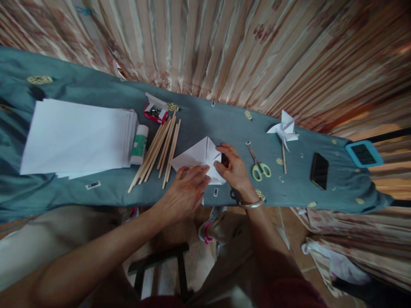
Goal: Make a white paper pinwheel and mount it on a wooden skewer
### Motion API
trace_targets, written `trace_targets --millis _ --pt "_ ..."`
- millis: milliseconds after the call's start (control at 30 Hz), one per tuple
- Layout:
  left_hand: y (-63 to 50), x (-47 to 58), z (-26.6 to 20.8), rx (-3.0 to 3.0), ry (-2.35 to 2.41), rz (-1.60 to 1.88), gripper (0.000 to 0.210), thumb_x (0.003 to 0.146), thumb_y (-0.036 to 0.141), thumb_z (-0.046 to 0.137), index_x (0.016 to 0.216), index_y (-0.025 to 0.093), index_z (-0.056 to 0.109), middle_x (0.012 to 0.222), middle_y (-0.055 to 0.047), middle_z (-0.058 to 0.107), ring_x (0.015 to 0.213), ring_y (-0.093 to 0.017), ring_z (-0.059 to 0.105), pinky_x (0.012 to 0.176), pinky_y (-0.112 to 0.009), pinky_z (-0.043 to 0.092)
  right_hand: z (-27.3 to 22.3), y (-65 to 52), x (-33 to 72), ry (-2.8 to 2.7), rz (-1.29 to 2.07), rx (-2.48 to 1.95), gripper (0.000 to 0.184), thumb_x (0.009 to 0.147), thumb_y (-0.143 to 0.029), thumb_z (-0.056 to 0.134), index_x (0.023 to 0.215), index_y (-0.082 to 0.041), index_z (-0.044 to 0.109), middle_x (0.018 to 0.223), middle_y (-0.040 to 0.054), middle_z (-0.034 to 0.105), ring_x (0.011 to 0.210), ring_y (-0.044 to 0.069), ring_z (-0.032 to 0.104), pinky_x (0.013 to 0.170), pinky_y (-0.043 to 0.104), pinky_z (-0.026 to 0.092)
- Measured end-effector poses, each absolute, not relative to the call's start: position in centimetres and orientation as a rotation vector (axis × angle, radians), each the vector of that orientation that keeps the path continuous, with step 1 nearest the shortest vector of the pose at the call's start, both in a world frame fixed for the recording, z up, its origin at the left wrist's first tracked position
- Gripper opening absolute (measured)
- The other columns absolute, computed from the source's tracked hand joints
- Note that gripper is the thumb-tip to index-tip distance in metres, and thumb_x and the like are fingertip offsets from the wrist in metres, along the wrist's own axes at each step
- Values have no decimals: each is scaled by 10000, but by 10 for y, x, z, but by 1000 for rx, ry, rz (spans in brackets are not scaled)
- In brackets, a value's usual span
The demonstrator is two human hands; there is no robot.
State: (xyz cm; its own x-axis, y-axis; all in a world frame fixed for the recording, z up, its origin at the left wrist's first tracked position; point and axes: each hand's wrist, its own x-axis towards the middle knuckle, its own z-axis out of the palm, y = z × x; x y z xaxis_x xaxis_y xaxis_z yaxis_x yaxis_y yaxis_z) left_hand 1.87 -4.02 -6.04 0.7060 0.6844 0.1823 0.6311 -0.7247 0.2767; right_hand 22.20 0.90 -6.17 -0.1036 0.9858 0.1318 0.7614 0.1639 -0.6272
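A white paper square (195, 155) with slits cut toward its middle lies at the near edge of the cloth-covered table. My left hand (183, 191) presses on it near the centre, fingers close together. With thumb and fingers my right hand (236, 170) holds the paper's right part, curling a corner inward; the exact grip is partly hidden. Green-handled scissors (257, 164) lie just right of that hand. Left of the paper are several wooden sticks (157, 149). Farther right lies a white paper pinwheel (284, 129) on a stick.
A stack of white paper (78, 134) lies at the left, with a glue stick (139, 144) beside it. Behind the sticks is an open red box (156, 113) of small metal pieces. A phone (319, 171) and a blue-framed device (364, 154) lie at the right. A curtain (205, 47) hangs behind.
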Motion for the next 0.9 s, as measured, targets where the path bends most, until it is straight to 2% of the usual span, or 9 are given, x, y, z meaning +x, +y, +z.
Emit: trace_targets --millis 367,633,800,900 --pt "-38 18 -58 2689 1050 423 332 910 242 508 1220 139 566 1428 -149 522 1331 -306 428 1045 -502 308 -62 8 222 -1938 543 -1653 436 782 -239 594 1215 -185 607 1398 146 531 1221 287 566 996 480 495" --pt "-37 20 -55 2700 1047 401 335 891 245 518 1203 133 566 1389 -160 542 1338 -303 411 1058 -504 294 -66 3 215 -1923 489 -1614 627 830 -490 635 1355 -172 503 1428 168 503 1368 308 425 1123 535 370" --pt "-37 19 -55 2706 1051 389 349 892 251 517 1219 134 556 1406 -153 527 1340 -300 407 1078 -496 282 -59 6 228 -1879 582 -1567 469 882 -403 583 1316 -228 553 1406 129 521 1326 283 480 1082 500 429" --pt "-37 19 -55 2706 1053 388 341 897 250 508 1217 143 554 1407 -147 526 1338 -297 410 1080 -496 279 -55 9 238 -1841 650 -1567 316 891 -334 545 1187 -266 635 1410 98 511 1320 274 491 1011 480 489"
